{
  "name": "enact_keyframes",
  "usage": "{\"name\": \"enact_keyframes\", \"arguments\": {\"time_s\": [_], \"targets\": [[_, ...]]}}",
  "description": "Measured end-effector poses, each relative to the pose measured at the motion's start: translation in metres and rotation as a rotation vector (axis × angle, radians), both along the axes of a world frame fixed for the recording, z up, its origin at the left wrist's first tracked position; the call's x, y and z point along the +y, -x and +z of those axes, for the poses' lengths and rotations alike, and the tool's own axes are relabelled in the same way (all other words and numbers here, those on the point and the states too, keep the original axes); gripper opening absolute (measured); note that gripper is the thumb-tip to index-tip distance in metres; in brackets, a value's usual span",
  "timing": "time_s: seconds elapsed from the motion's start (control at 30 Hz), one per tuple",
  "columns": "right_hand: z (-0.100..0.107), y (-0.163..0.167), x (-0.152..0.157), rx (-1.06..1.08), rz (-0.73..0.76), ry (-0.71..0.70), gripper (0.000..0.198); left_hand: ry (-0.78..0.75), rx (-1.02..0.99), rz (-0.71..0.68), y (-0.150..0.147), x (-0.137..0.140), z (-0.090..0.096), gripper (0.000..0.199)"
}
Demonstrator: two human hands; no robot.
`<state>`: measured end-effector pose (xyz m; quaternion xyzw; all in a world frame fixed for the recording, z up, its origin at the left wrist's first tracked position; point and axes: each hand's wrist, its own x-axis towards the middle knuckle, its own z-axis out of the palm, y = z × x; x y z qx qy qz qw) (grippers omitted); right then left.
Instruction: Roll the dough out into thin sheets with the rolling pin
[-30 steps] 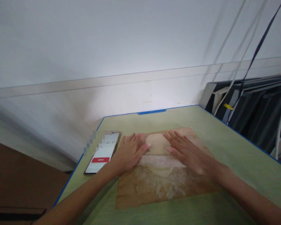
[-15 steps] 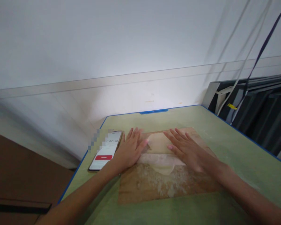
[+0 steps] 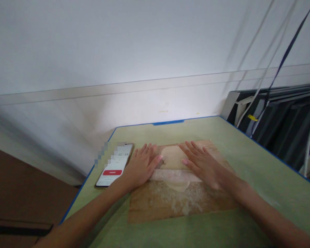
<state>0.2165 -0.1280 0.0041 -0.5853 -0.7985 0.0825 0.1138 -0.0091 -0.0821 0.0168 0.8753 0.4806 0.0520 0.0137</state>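
A flour-dusted rolling pin (image 3: 177, 175) lies crosswise over a thin, pale sheet of dough (image 3: 172, 157). Dough shows on both the far and near sides of the pin. Beneath them is a brown wooden board (image 3: 155, 208) with white flour scattered on its near part. My left hand (image 3: 142, 165) rests flat over the pin's left end, fingers stretched forward and thumb pointing inward. Over the right end lies my right hand (image 3: 203, 164), palm down with its fingers spread. The hands cover both ends of the pin, and neither is wrapped round it.
A phone (image 3: 112, 179) with a timer and a red button on its screen lies left of my left hand. The green table (image 3: 196, 129) has a blue edge and stands by a white wall. Dark panels (image 3: 281, 117) and hanging cords are at the right.
The camera view has shifted slightly. Both hands stay flat on the rolling pin, in nearly the same place over the dough.
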Motion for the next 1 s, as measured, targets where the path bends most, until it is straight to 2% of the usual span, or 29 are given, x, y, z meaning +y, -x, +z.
{"name": "enact_keyframes", "arguments": {"time_s": [0.1, 0.2, 0.27, 0.37, 0.43, 0.57, 0.63, 0.8, 0.87, 1.0], "targets": [[-0.003, 0.003, -0.023, -0.018, 0.064, -0.102, 0.061, -0.021, 0.003, -0.108, 0.009, -0.020, -0.001, 0.053], [-0.006, 0.004, -0.031, -0.025, 0.094, -0.194, 0.056, 0.012, 0.012, -0.131, 0.016, -0.032, -0.002, 0.053], [-0.005, 0.002, -0.020, -0.013, 0.086, -0.161, 0.057, 0.025, 0.012, -0.103, 0.013, -0.025, -0.001, 0.052], [-0.002, -0.001, 0.000, 0.017, 0.039, -0.039, 0.058, 0.047, 0.009, -0.018, 0.005, -0.008, 0.001, 0.054], [-0.001, 0.000, -0.001, 0.024, 0.032, -0.020, 0.059, 0.041, 0.006, 0.000, 0.003, -0.007, 0.002, 0.056], [-0.002, 0.002, -0.027, -0.003, 0.112, -0.117, 0.057, 0.007, 0.023, -0.114, 0.012, -0.026, 0.001, 0.054], [-0.002, 0.002, -0.030, -0.010, 0.116, -0.144, 0.056, 0.009, 0.039, -0.127, 0.014, -0.030, 0.001, 0.055], [0.000, -0.002, -0.005, 0.026, 0.077, 0.008, 0.058, -0.048, 0.018, -0.053, 0.002, -0.009, 0.002, 0.055], [-0.002, -0.001, -0.009, 0.019, 0.075, -0.007, 0.058, -0.064, 0.028, -0.046, 0.001, -0.010, 0.002, 0.055], [-0.008, 0.002, -0.038, -0.004, 0.133, -0.166, 0.055, -0.073, 0.067, -0.132, 0.010, -0.031, 0.001, 0.057]]}}
